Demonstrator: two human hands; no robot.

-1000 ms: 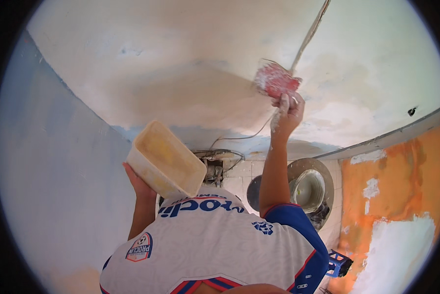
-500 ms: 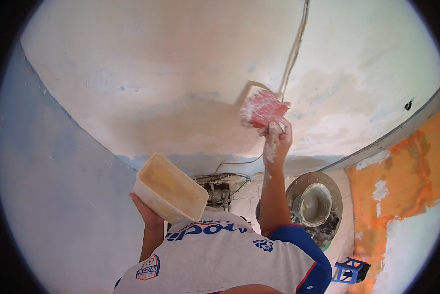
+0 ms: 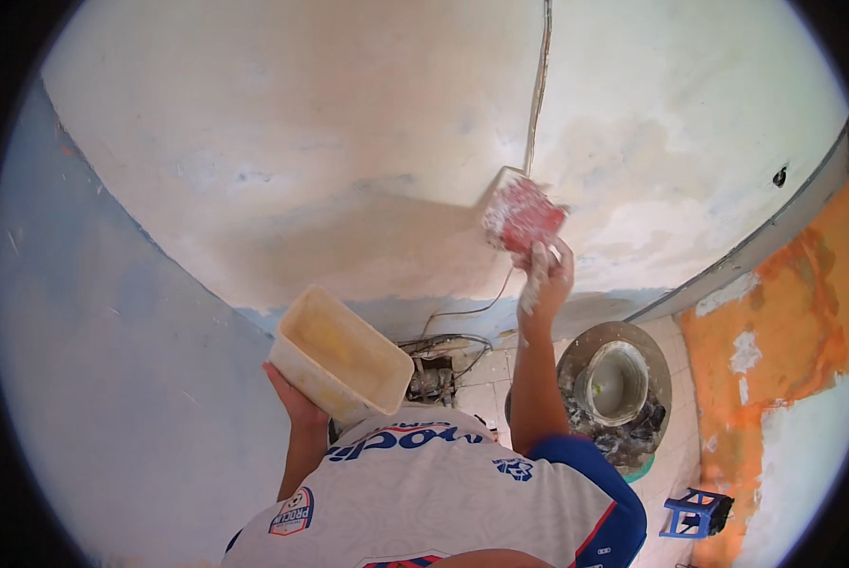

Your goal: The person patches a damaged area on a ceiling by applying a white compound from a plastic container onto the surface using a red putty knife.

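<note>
My right hand (image 3: 546,270) is closed on the lower edge of a red plastic putty spreader (image 3: 529,220) smeared with white paste. The spreader lies against the pale wall (image 3: 368,114), right where a thin cable (image 3: 539,85) runs down it. White paste also coats my right thumb and wrist. Lower left, my left hand (image 3: 297,398) grips the side of a cream rectangular plastic tub (image 3: 344,355), tilted and close to my shirt. Yellowish residue shows on its inside, and most of my left fingers are hidden beneath it.
A bucket (image 3: 616,383) of pale material stands in a wide round basin (image 3: 590,346) on the tiled floor. Beyond it is a small blue stool (image 3: 694,514). Cables (image 3: 458,339) hang near a gap low on the wall. A blue-grey wall (image 3: 112,331) flanks me left, an orange patched one (image 3: 775,331) right.
The spreader in my right hand has moved right along the wall, from left of the cable onto its line. The tub stays in my left hand, and the whole view has shifted slightly.
</note>
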